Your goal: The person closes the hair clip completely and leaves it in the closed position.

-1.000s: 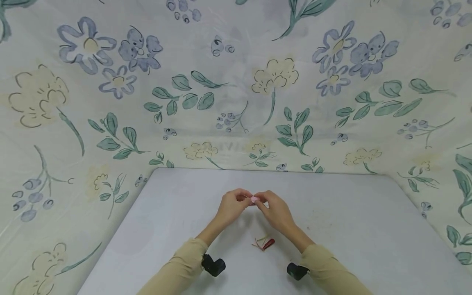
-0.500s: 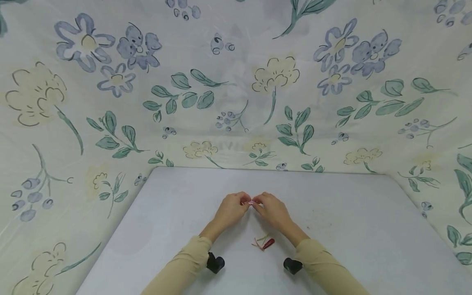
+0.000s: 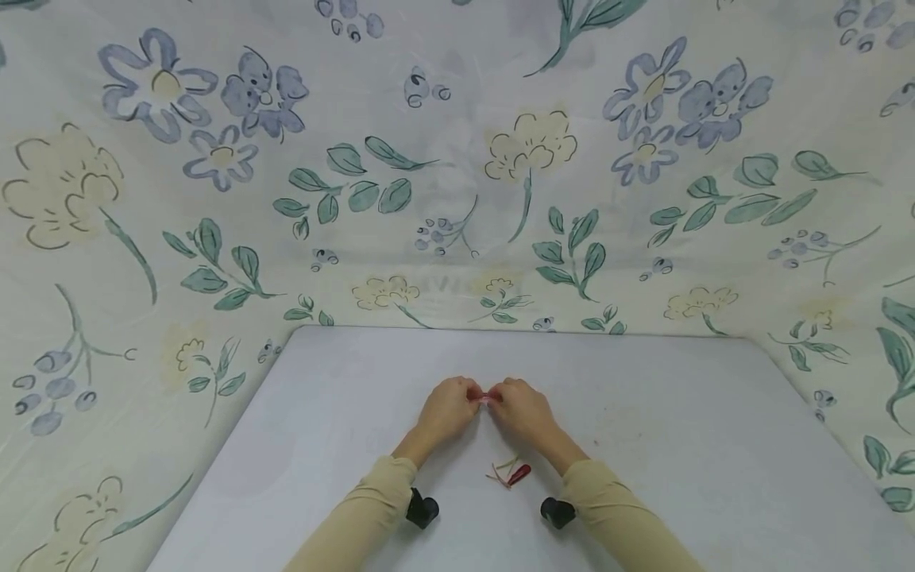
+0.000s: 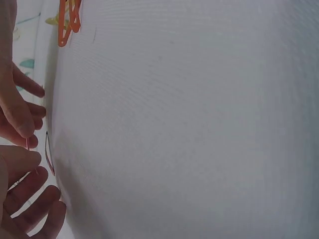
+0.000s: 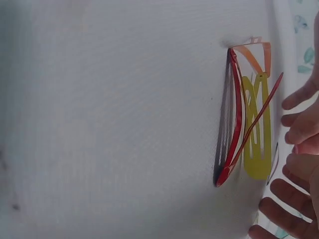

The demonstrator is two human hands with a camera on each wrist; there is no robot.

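Both hands meet over the middle of the table in the head view. My left hand point(image 3: 449, 408) and right hand point(image 3: 525, 409) each pinch an end of a small pink hair clip point(image 3: 485, 400), with thumbs and forefingers hiding most of it. In the left wrist view a sliver of the pink clip point(image 4: 28, 144) shows between the fingertips, and a thin reddish loop point(image 4: 48, 153) appears beside them. Closer to the body lie a red snap hair clip point(image 5: 238, 117), bent open on its side, a yellow-green one point(image 5: 257, 162), and orange ones point(image 4: 63, 25).
The white table point(image 3: 343, 381) runs back to a curtain point(image 3: 457, 159) printed with flowers, which also hangs at both sides. Black wrist cameras point(image 3: 422, 508) sit under the sleeves, on either side of the loose clips. A few tiny specks dot the tabletop right of the hands.
Both hands have come slightly nearer the body and turned inward, the knuckles now covering more of the pink clip. The forearms are closer together. The loose clips have stayed put.
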